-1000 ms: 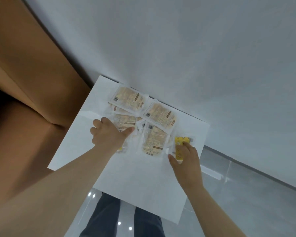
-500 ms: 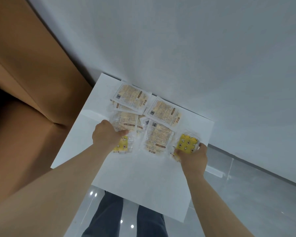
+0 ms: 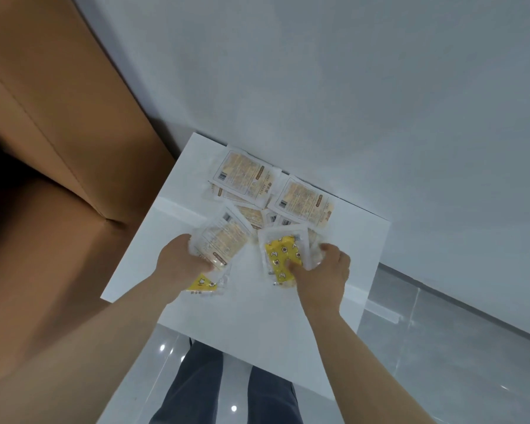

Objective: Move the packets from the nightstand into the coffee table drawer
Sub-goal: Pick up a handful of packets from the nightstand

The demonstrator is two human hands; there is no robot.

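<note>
Several clear snack packets lie on the white nightstand (image 3: 257,313), near its far edge by the wall. My left hand (image 3: 181,266) grips a beige-labelled packet (image 3: 222,240) lifted off the top, with a yellow packet (image 3: 203,283) under the palm. My right hand (image 3: 323,275) is closed on a yellow star-patterned packet (image 3: 280,258), thumb on its face, with another clear packet bunched behind it. Two beige packets (image 3: 245,175) (image 3: 303,201) rest flat at the back, with others partly hidden beneath them.
A brown padded headboard and bed side (image 3: 62,166) rise at the left, touching the nightstand's left edge. A pale wall (image 3: 349,87) stands behind. Glossy grey floor (image 3: 441,347) lies to the right and below, where my dark trouser legs (image 3: 227,390) show.
Both hands have closed on packets and lifted them. The left now holds a beige packet over a yellow one. The right has drawn its yellow packet leftward toward the middle.
</note>
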